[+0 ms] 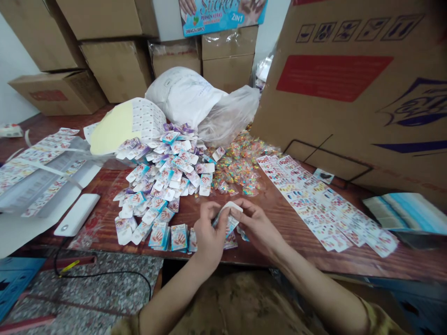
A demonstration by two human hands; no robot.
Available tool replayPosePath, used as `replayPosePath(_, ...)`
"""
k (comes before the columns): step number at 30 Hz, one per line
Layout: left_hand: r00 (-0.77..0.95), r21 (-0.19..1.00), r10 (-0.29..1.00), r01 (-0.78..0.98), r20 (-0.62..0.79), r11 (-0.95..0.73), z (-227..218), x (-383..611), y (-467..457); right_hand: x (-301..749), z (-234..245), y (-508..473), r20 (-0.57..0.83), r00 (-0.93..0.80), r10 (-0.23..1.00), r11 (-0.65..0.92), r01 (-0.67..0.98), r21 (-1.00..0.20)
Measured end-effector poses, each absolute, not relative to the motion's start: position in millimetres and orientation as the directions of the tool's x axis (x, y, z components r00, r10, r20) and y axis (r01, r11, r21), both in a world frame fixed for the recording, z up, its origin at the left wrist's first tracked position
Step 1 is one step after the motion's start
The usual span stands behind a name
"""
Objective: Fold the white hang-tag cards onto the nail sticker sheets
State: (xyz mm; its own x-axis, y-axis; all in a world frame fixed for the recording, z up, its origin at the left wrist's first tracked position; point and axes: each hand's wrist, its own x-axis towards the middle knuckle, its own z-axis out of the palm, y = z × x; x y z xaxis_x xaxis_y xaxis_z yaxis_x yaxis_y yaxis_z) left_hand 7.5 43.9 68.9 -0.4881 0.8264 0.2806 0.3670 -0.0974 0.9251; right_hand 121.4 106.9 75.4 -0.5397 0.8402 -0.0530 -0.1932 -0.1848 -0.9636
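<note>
My left hand [208, 232] and my right hand [256, 223] meet at the near edge of the wooden table [279, 218], both pinching one small sticker packet [228, 215] with a white header card. Finished packets lie just under my hands. A big heap of the same small packets [164, 177] spreads out ahead and to the left. A pile of small bags of colourful candy [239, 167] sits straight ahead. Rows of nail sticker sheets [324, 204] lie flat to the right.
A large cardboard box [356, 79] leans at the right; more boxes are stacked behind. White and clear plastic bags [195, 100] sit at the back. A yellow backing sheet [115, 125], a white power bank [77, 214] and more sticker strips [38, 158] lie at the left. Blue bags [405, 211] rest far right.
</note>
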Motion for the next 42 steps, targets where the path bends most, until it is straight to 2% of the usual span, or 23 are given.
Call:
replayPosePath(3,-0.521,0.934,0.812,0.35,0.262,-0.077,64,8,44,125,75,102,0.26,-0.409,0.875,0.246,-0.086,-0.965)
replayPosePath(5,-0.539,0.925,0.795,0.372,0.28,-0.073,61,8,45,127,75,101,0.348,-0.41,0.843,0.363,-0.042,-0.931)
replayPosePath(7,-0.549,0.916,0.78,0.394,0.299,-0.073,58,7,44,127,76,101,0.287,-0.427,0.858,0.297,-0.044,-0.954)
replayPosePath(12,-0.495,0.907,0.799,0.396,0.343,-0.144,52,9,44,126,71,106,-0.041,-0.432,0.901,-0.115,-0.146,-0.983)
replayPosePath(15,-0.471,0.905,0.805,0.385,0.361,-0.181,52,10,44,126,67,107,-0.098,-0.43,0.897,-0.191,-0.18,-0.965)
replayPosePath(21,-0.467,0.911,0.812,0.373,0.351,-0.179,58,10,42,135,74,111,0.092,-0.512,0.854,0.042,-0.107,-0.993)
replayPosePath(26,-0.444,0.939,0.85,0.308,0.283,-0.152,67,5,44,139,76,118,0.112,-0.594,0.797,0.064,-0.101,-0.993)
replayPosePath(29,-0.458,0.96,0.861,0.258,0.22,-0.107,73,-4,48,135,77,120,0.186,-0.624,0.759,0.175,-0.079,-0.981)
replayPosePath(32,-0.454,0.971,0.877,0.234,0.155,-0.051,79,-15,51,129,78,120,0.299,-0.66,0.69,0.367,-0.038,-0.93)
replayPosePath(36,-0.348,0.976,0.931,0.218,0.107,-0.031,88,-28,52,120,77,116,0.343,-0.69,0.638,0.557,0.106,-0.824)
replayPosePath(39,-0.307,0.973,0.944,0.224,0.117,-0.048,92,-35,50,114,75,111,0.388,-0.677,0.626,0.634,0.151,-0.759)
replayPosePath(42,-0.281,0.969,0.955,0.246,0.1,-0.03,94,-43,44,112,72,106,0.395,-0.688,0.61,0.65,0.148,-0.746)
